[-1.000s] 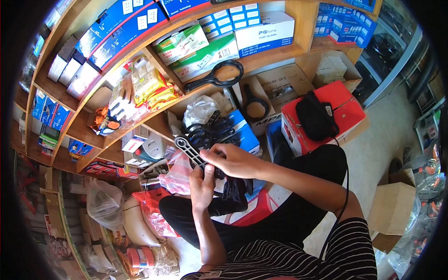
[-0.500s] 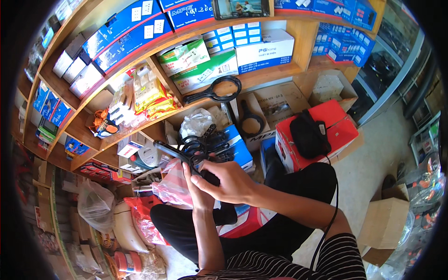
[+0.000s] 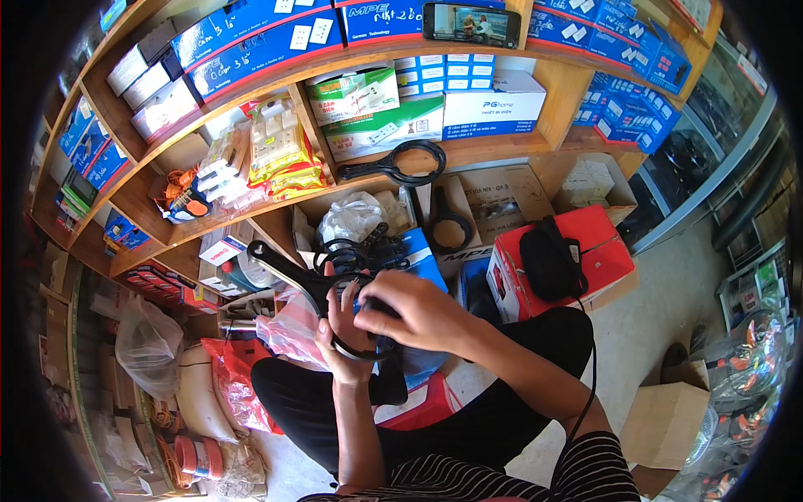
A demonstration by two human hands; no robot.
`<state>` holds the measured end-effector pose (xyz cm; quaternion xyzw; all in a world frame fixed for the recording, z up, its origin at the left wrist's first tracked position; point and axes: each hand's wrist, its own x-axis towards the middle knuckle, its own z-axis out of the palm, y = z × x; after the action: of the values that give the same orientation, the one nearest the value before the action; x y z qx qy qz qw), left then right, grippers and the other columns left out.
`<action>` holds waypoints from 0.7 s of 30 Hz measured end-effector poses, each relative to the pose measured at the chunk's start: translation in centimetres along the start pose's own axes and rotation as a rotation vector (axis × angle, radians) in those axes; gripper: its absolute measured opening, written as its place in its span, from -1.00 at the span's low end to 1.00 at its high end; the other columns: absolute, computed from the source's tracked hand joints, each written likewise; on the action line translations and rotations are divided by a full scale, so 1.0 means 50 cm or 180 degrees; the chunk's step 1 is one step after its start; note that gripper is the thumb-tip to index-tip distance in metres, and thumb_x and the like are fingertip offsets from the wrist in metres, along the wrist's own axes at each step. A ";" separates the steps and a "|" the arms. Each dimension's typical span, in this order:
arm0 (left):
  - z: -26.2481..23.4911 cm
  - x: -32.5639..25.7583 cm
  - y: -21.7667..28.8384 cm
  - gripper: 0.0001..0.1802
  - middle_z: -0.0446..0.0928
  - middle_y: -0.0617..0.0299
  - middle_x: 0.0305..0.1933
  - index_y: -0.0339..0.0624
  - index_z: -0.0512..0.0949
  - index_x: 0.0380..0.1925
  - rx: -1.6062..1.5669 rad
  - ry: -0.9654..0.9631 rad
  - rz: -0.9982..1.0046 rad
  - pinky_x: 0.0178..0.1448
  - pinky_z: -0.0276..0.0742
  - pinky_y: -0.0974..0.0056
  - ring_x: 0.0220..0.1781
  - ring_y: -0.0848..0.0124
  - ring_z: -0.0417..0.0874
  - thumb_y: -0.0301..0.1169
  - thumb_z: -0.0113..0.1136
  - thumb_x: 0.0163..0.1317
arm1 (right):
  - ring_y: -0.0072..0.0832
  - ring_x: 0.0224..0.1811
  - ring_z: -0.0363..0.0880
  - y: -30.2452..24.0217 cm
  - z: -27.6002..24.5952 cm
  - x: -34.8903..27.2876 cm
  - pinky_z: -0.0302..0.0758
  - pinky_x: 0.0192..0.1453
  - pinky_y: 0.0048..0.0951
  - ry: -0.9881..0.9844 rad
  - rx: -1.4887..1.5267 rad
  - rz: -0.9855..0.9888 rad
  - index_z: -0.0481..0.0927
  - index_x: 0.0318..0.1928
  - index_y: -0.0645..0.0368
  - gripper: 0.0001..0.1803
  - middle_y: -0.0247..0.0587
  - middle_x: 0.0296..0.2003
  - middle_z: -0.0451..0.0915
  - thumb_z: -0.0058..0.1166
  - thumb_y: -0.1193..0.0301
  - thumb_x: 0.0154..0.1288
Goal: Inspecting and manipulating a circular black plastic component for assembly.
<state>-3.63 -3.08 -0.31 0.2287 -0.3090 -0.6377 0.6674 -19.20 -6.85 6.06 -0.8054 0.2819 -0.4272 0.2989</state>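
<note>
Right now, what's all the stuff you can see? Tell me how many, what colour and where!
Held ring tool: one, black, in the left hand
Other ring tools: two, black, on a ledge and by a carton
Shelving: brown wood, far side and left
Shelf boxes: many, mostly blue, on the shelves
Phone: one, black-edged, upper shelf
Big box: one, red, right of centre
Pouch: one, black, on the big box
Plastic bags: several, clear, red, pink, left
Crowded edges: too blurry to count
Trousers: one pair, black, below
Left hand: one, on the ring
Right hand: one, beside it, grip partly hidden
</note>
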 end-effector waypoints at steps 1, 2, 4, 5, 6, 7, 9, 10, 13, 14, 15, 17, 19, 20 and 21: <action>-0.007 0.000 -0.003 0.24 0.26 -0.03 0.51 0.14 -0.22 0.68 -0.0018 -0.0055 -0.0149 0.51 0.33 -0.09 0.48 0.02 0.38 0.30 0.20 0.17 | -0.15 -0.16 0.67 0.006 -0.011 0.001 0.55 -0.10 -0.22 0.0239 0.0058 0.0135 0.61 -0.12 0.23 -0.75 -0.07 -0.21 0.63 0.26 0.28 0.46; -0.006 -0.010 0.007 0.25 0.28 0.02 0.50 0.04 -0.13 0.67 0.0190 0.0032 -0.0276 0.45 0.38 -0.16 0.49 -0.01 0.36 0.28 0.27 0.13 | -0.24 -0.16 0.68 0.007 -0.016 0.007 0.55 -0.10 -0.26 0.0461 0.0135 0.0256 0.61 -0.12 0.23 -0.80 -0.10 -0.21 0.64 0.22 0.33 0.49; -0.042 -0.021 -0.017 0.16 0.31 0.09 0.48 0.00 0.02 0.63 0.0466 0.0003 -0.0658 0.42 0.37 -0.31 0.54 0.09 0.30 0.32 0.21 0.16 | -0.48 -0.10 0.65 -0.011 -0.037 0.019 0.52 0.03 -0.41 0.1044 0.0471 0.0519 0.59 -0.05 0.24 -0.74 -0.20 -0.15 0.63 0.00 0.28 0.63; -0.045 -0.030 -0.039 0.11 0.27 0.09 0.50 -0.12 0.13 0.57 0.0121 -0.0099 -0.0880 0.41 0.38 -0.32 0.56 0.10 0.26 0.26 0.22 0.15 | -0.46 -0.07 0.61 -0.004 -0.045 0.026 0.50 0.09 -0.40 0.1186 0.0682 0.0385 0.57 0.01 0.26 -0.73 -0.17 -0.12 0.59 0.05 0.28 0.61; -0.049 -0.033 -0.061 0.08 0.31 0.07 0.49 -0.21 0.20 0.53 -0.0027 -0.0214 -0.0981 0.42 0.39 -0.28 0.51 0.08 0.32 0.24 0.21 0.15 | -0.43 -0.04 0.57 0.002 -0.049 0.034 0.48 0.15 -0.38 0.1319 0.0899 0.0256 0.55 0.06 0.27 -0.71 -0.14 -0.09 0.56 0.09 0.28 0.58; -0.024 -0.042 -0.074 0.09 0.30 0.00 0.48 -0.27 0.20 0.50 -0.0223 -0.0223 -0.0994 0.45 0.37 -0.24 0.47 0.07 0.38 0.24 0.24 0.15 | -0.37 0.09 0.49 -0.002 -0.054 0.032 0.40 0.25 -0.35 0.1163 0.0742 0.0171 0.47 0.21 0.27 -0.58 -0.07 0.06 0.47 0.11 0.22 0.57; 0.035 -0.063 -0.071 0.10 0.28 -0.06 0.47 -0.33 0.20 0.48 -0.0418 -0.0243 -0.1283 0.51 0.30 -0.14 0.45 0.09 0.42 0.25 0.25 0.14 | -0.14 0.29 0.44 -0.009 -0.048 0.032 0.34 0.41 -0.20 0.0781 -0.0229 -0.0270 0.41 0.34 0.26 -0.44 0.05 0.18 0.42 0.18 0.21 0.51; 0.034 -0.072 -0.067 0.13 0.27 -0.06 0.51 -0.31 0.14 0.54 -0.0425 -0.0312 -0.1680 0.50 0.32 -0.12 0.52 0.08 0.33 0.20 0.24 0.12 | -0.06 0.36 0.41 -0.009 -0.020 0.031 0.31 0.46 -0.15 0.0657 -0.0558 -0.0360 0.39 0.37 0.26 -0.41 0.09 0.22 0.40 0.19 0.22 0.49; 0.057 -0.081 -0.082 0.14 0.27 -0.06 0.51 -0.29 0.12 0.56 -0.0959 -0.0513 -0.1389 0.44 0.41 -0.11 0.50 0.05 0.35 0.14 0.24 0.08 | 0.03 0.39 0.40 0.006 -0.014 0.027 0.32 0.48 -0.12 0.0486 -0.0641 -0.0245 0.44 0.35 0.23 -0.45 0.14 0.29 0.38 0.22 0.28 0.47; 0.047 -0.080 -0.080 0.13 0.27 -0.06 0.50 -0.30 0.13 0.55 -0.0792 -0.0711 -0.1409 0.44 0.41 -0.10 0.50 0.04 0.35 0.12 0.24 0.07 | 0.02 0.37 0.43 0.014 -0.020 0.027 0.35 0.46 -0.13 0.0481 -0.0451 -0.0099 0.48 0.32 0.22 -0.49 0.13 0.29 0.39 0.23 0.30 0.46; 0.045 -0.079 -0.080 0.12 0.28 -0.06 0.49 -0.31 0.14 0.54 -0.0772 -0.0866 -0.1427 0.40 0.45 -0.12 0.49 0.03 0.35 0.13 0.26 0.08 | 0.00 0.35 0.45 0.021 -0.030 0.029 0.39 0.42 -0.15 0.0616 -0.0429 -0.0095 0.55 0.23 0.22 -0.57 0.11 0.25 0.44 0.24 0.34 0.44; 0.039 -0.089 -0.071 0.13 0.27 -0.06 0.50 -0.31 0.14 0.54 -0.0587 -0.0989 -0.1679 0.38 0.47 -0.10 0.48 0.05 0.36 0.14 0.27 0.09 | -0.07 0.33 0.49 0.030 -0.053 0.032 0.37 0.44 -0.14 0.1003 -0.0594 -0.0217 0.59 0.16 0.25 -0.65 0.05 0.27 0.45 0.18 0.37 0.46; 0.068 -0.089 -0.049 0.12 0.28 -0.07 0.49 -0.34 0.14 0.53 -0.0446 -0.1379 -0.1809 0.34 0.51 -0.01 0.40 0.10 0.45 0.15 0.29 0.13 | -0.06 0.29 0.50 0.028 -0.063 0.037 0.46 0.35 -0.16 0.1441 -0.0698 -0.0369 0.60 0.14 0.26 -0.65 0.09 0.22 0.46 0.26 0.44 0.39; 0.078 -0.091 -0.037 0.12 0.28 -0.07 0.49 -0.34 0.14 0.53 -0.0447 -0.1388 -0.1811 0.34 0.51 -0.01 0.40 0.10 0.45 0.15 0.29 0.13 | -0.15 0.26 0.52 0.019 -0.061 0.043 0.54 0.24 -0.26 0.1613 -0.0154 -0.0297 0.60 0.13 0.26 -0.67 0.07 0.22 0.46 0.25 0.48 0.40; 0.085 -0.091 -0.029 0.12 0.30 -0.07 0.48 -0.34 0.12 0.54 -0.0509 -0.1401 -0.2039 0.33 0.51 0.02 0.38 0.10 0.48 0.15 0.29 0.14 | -0.20 0.24 0.53 0.024 -0.071 0.042 0.56 0.19 -0.30 0.1663 -0.0158 -0.0306 0.60 0.13 0.26 -0.67 0.05 0.21 0.46 0.24 0.49 0.40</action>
<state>-7.60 1.71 1.12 0.1187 -0.3071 -0.8695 0.3682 -21.47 -10.02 7.90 -0.6874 0.3213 -0.6273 0.1756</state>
